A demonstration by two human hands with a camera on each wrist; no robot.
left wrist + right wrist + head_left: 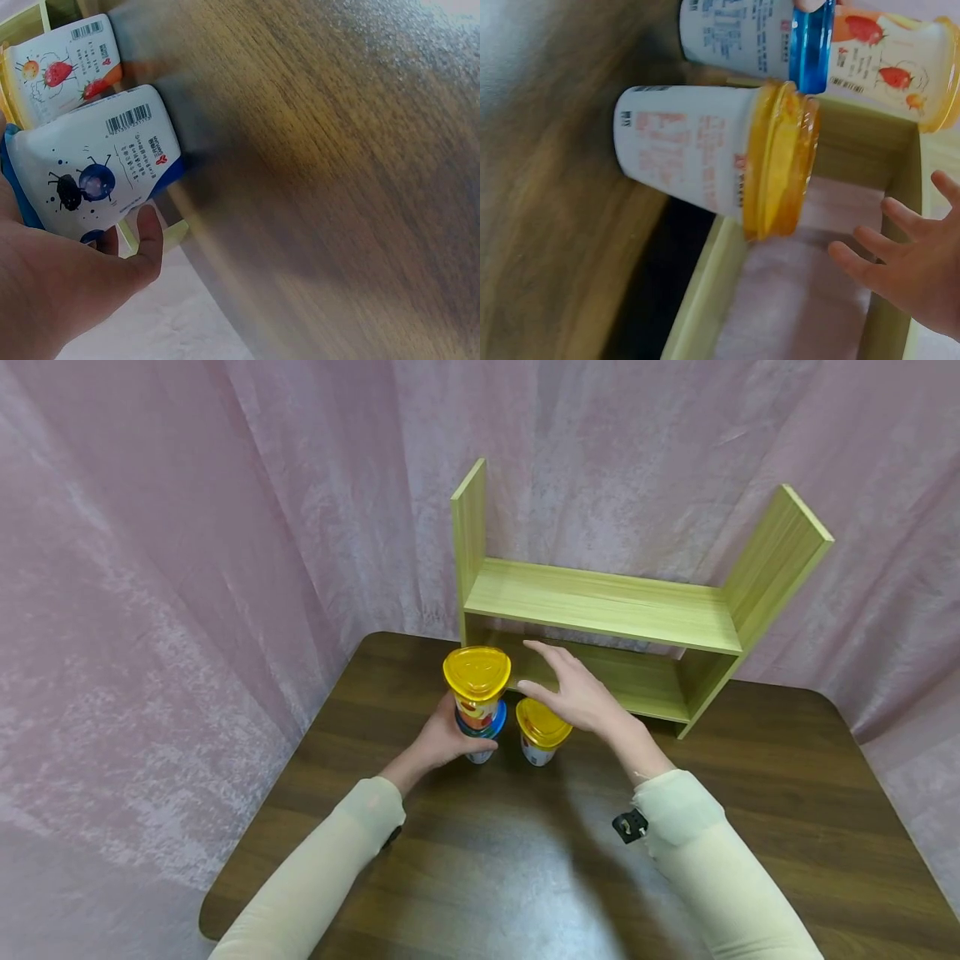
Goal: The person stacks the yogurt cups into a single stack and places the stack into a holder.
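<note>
Stacked cups [477, 702] near shelf [600, 610], left hand [442, 739] gripping lower one; right hand [577, 693] spread wide above single yellow-lidded cup [542, 733]; shelving apparently not yet done.

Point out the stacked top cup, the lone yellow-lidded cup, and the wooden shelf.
stacked top cup [477, 674], head view, on its yellow lid.
lone yellow-lidded cup [686, 160], right wrist view, on its white side.
wooden shelf [600, 603], head view, upper board.

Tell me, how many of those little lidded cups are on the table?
3. A blue-lidded cup stands in the left hand; a yellow-lidded cup is stacked on it; another yellow-lidded one stands beside them, under the right hand. None seem hidden.
</note>
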